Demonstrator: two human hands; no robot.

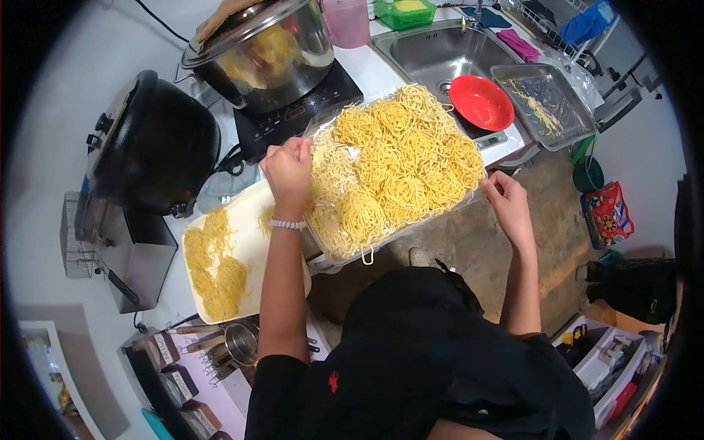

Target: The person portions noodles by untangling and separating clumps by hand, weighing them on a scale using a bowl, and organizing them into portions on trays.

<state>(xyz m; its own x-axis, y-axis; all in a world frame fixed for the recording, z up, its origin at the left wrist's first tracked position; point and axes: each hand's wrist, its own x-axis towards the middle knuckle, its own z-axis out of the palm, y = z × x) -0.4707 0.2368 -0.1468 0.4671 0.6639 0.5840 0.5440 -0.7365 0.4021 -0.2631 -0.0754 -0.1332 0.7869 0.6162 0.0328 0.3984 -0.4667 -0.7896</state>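
Note:
A clear tray (396, 240) in front of me is filled with clumps of yellow noodles (400, 169), and a few strands hang over its near edge. Thin clear plastic film (323, 150) seems to lie over its left side, where the noodles look paler. My left hand (288, 172), with a beaded bracelet at the wrist, is closed at the left edge of the tray, apparently on the film. At the right edge my right hand (507, 207) is pinched, seemingly on film too; the fingertips are small and partly hidden.
A white tray (253, 213) with flattened noodles lies at the left. Behind are an induction cooker (290, 121), a steel pot (275, 62) and a black cooker (172, 139). A red bowl (480, 103) and a metal tray (565, 110) stand by the sink (433, 51).

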